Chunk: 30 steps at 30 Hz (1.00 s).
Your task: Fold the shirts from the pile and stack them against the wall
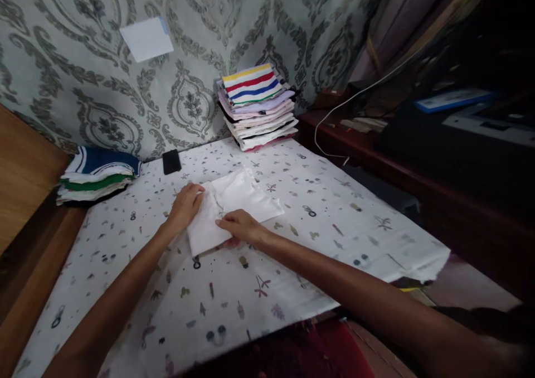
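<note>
A partly folded white garment (246,197) lies on the patterned white tablecloth, with a small line print or cord near its middle. Its far right end is uneven and crumpled. My left hand (186,204) is at the garment's left edge, fingers curled over it with the thumb alongside. Across the near edge, my right hand (240,226) pinches the fabric between thumb and fingers. Some of the right fingers are hidden beneath the cloth.
A tall stack of folded clothes (259,107), striped on top, stands against the wall. At the left is a shorter folded stack (98,176). A black phone-like object (171,161) lies between them. A white cable (330,116) hangs by the dark red furniture (330,130) at right.
</note>
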Motion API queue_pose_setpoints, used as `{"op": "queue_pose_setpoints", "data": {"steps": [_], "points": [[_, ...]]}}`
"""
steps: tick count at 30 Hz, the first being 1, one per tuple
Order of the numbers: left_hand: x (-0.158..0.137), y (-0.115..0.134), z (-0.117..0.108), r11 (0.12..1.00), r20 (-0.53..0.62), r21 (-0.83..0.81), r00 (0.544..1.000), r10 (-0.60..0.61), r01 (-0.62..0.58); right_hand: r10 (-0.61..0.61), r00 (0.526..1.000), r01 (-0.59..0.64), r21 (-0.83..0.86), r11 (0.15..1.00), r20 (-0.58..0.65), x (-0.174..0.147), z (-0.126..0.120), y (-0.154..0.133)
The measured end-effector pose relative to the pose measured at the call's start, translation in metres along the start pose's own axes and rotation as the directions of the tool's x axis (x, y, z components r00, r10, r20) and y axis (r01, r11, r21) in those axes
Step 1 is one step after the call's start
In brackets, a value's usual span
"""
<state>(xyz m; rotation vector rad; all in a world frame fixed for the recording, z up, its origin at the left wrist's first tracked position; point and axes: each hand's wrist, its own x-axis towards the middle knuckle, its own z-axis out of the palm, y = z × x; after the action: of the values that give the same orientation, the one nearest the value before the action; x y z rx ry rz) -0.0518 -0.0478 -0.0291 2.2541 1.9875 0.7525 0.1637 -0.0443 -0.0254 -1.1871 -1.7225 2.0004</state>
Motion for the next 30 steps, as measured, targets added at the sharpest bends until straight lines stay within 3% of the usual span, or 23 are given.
{"op": "queue_pose_setpoints", "data": {"steps": [6, 9, 12, 15, 20, 26, 30], "points": [[-0.042, 0.014, -0.001, 0.997, 0.020, -0.073, 1.000, -0.001, 0.002, -0.203, 0.977, 0.160, -0.411, 0.898, -0.062, 0.003, 0.000, -0.012], [-0.055, 0.014, 0.004, 0.998, 0.003, -0.061, 1.000, -0.022, 0.022, -0.355, 0.932, 0.244, -0.591, 0.768, -0.076, 0.000, 0.001, -0.012], [-0.065, 0.012, 0.011, 0.999, 0.032, -0.025, 0.999, -0.034, 0.035, -0.408, 0.908, 0.196, -0.760, 0.620, -0.099, -0.002, 0.000, -0.009], [-0.072, 0.011, 0.015, 1.000, 0.057, 0.008, 0.998, -0.027, 0.027, -0.330, 0.936, 0.108, -0.793, 0.600, -0.123, -0.002, -0.003, -0.006], [-0.079, 0.023, 0.012, 0.999, -0.008, 0.053, 1.000, 0.014, -0.014, -0.307, 0.942, 0.086, -0.783, 0.616, -0.138, 0.004, -0.004, -0.007], [-0.091, 0.039, 0.011, 0.992, -0.002, 0.089, 0.996, 0.086, -0.085, -0.366, 0.916, 0.060, -0.846, 0.530, -0.165, 0.008, 0.002, -0.006], [-0.096, 0.038, 0.016, 0.987, 0.039, 0.046, 0.988, 0.151, -0.152, -0.395, 0.897, 0.055, -0.836, 0.546, -0.200, 0.009, 0.002, -0.006]]}}
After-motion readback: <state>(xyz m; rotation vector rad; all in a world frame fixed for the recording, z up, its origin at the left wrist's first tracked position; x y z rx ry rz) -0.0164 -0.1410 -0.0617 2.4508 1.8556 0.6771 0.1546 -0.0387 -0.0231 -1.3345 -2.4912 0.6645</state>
